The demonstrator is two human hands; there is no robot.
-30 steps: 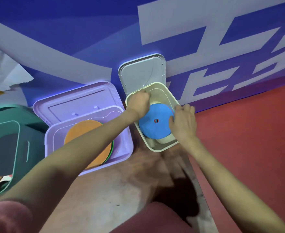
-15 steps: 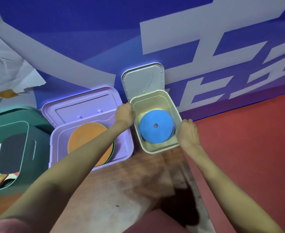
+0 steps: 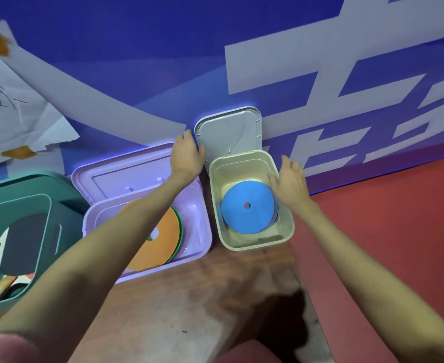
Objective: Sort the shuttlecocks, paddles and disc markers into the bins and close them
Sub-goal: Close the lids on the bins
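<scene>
A small cream bin [image 3: 289, 233] stands open against the blue wall, its grey-white lid [image 3: 228, 134] tipped back upright. Inside lies a stack of disc markers with a blue disc [image 3: 248, 206] on top. My left hand [image 3: 185, 155] touches the lid's left edge with its fingers up along it. My right hand [image 3: 290, 180] hovers over the bin's right rim, fingers relaxed and empty. Left of it, an open lilac bin [image 3: 202, 231] holds an orange disc [image 3: 158, 239] over a green one. A green bin [image 3: 32, 205] at far left holds paddles [image 3: 16, 250].
The bins stand on a worn brown surface [image 3: 189, 310] along a blue and white wall banner. Red floor [image 3: 386, 231] lies to the right. Torn white paper [image 3: 14, 111] is taped to the wall at upper left. My pink-clothed knees show at the bottom edge.
Both hands have come out of the cream bin, leaving the blue disc flat inside. My left hand rose to the lid's left edge; my right hand lifted off the right rim and opened.
</scene>
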